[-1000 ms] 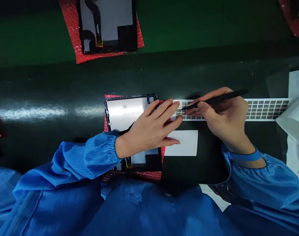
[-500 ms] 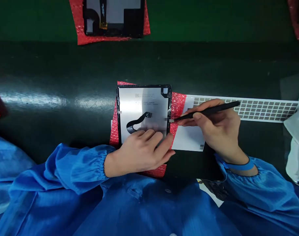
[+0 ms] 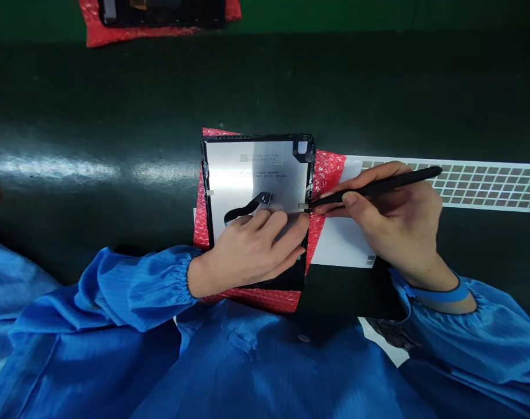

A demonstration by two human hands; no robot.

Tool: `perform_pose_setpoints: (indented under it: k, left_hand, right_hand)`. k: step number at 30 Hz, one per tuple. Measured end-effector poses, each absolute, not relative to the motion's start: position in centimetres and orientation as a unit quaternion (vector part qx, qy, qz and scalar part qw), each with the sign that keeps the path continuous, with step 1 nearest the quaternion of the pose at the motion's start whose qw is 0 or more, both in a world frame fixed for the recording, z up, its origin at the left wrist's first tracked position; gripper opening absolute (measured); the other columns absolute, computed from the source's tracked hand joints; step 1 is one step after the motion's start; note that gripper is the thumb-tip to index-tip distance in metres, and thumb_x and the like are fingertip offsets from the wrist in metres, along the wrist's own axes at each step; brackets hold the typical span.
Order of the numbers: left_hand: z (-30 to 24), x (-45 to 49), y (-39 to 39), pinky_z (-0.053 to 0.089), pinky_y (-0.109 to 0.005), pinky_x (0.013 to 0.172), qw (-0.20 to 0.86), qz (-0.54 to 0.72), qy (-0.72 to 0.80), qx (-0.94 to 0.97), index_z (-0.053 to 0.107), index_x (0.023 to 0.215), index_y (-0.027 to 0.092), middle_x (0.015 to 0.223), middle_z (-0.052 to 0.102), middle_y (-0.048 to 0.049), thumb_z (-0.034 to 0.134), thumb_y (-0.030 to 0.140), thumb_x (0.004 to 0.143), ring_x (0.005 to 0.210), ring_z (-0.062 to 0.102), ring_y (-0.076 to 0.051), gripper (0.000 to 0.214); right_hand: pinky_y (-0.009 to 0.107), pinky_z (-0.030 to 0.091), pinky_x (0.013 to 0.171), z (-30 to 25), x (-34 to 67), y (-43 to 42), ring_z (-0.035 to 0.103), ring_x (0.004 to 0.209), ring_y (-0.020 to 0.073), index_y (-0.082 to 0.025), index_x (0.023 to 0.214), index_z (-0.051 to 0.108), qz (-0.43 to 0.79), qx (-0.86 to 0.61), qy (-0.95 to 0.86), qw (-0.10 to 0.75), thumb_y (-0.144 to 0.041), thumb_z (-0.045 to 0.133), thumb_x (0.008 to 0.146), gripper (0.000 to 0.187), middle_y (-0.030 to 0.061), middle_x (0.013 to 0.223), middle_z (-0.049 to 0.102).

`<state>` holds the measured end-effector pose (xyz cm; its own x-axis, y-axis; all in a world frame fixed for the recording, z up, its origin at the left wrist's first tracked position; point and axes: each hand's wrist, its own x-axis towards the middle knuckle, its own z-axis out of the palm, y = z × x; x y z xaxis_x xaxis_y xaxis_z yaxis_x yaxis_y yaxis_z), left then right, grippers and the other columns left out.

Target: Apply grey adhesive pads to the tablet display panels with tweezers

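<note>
A tablet screen panel (image 3: 223,166) lies back side up, with a silvery back, a black frame and a curled black flex cable (image 3: 241,212). My left hand (image 3: 251,247) rests across its lower part, fingers stretched out and the index fingertip near the right edge. Black tweezers (image 3: 387,183) are pinched in my right hand (image 3: 395,221). Their tips meet a small silvery piece of tape (image 3: 303,206) at the panel's right edge. Another small pale piece (image 3: 210,192) sits on the left edge. My left hand hides the lower middle of the panel.
Red bubble wrap (image 3: 330,166) lies beneath the panel. To the right are a white sheet (image 3: 345,241) and a strip with rows of grey stickers (image 3: 487,183). Farther back, another panel (image 3: 164,14) rests on red wrap. A blue sleeve (image 3: 15,291) shows at far left.
The silvery tape at the tweezers' tips has moved left onto the panel's edge. My left index finger has shifted up beside it. The view has also shifted.
</note>
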<state>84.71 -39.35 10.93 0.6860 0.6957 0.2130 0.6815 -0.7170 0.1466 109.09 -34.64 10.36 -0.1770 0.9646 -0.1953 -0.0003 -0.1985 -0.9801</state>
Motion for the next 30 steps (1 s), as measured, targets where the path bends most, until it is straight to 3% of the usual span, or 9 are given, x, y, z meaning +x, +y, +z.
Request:
perform_pose_setpoints:
  k: [8,12,25,30]
  left_hand:
    - [10.96,84.65,-39.35,0.053,-0.034,0.058,0.029,0.11,0.383,0.917,0.069,0.144,0.011,0.106,0.076,-0.009,0.057,0.039,0.115,0.089,0.075,-0.023,0.043]
    - [10.97,84.7,-39.33,0.051,-0.035,0.056,0.024,0.117,0.383,0.916,0.066,0.148,0.006,0.102,0.075,-0.0083,0.058,0.041,0.114,0.086,0.074,-0.022,0.05]
    - [10.89,84.76,-39.54,0.053,-0.036,0.057,0.03,0.099,0.388,0.916,0.065,0.153,0.006,0.103,0.074,-0.0094,0.056,0.041,0.115,0.092,0.075,-0.025,0.052]
    - [10.94,84.83,-39.47,0.054,-0.037,0.057,0.043,0.103,0.392,0.913,0.064,0.151,0.004,0.107,0.077,-0.0106,0.058,0.039,0.114,0.089,0.077,-0.025,0.052]
  right_hand:
    - [0.031,0.078,0.077,10.64,108.8,-34.7,0.087,0.076,0.0199,-0.024,0.101,0.074,0.58,-0.506,-0.492,0.407,-0.02,0.089,0.096,0.017,0.0007,0.087,0.084]
    - [0.033,0.078,0.079,10.64,108.9,-34.71,0.088,0.08,0.0212,-0.024,0.102,0.074,0.578,-0.512,-0.495,0.398,-0.021,0.089,0.096,0.016,0.0019,0.089,0.084]
    - [0.038,0.079,0.081,10.84,108.77,-35.03,0.089,0.087,0.0242,-0.031,0.102,0.078,0.572,-0.53,-0.484,0.397,-0.023,0.09,0.096,0.015,0.0008,0.093,0.084]
    - [0.04,0.079,0.077,10.96,108.51,-35.06,0.088,0.086,0.0243,-0.031,0.1,0.077,0.558,-0.542,-0.48,0.406,-0.033,0.091,0.096,0.015,0.0018,0.096,0.084]
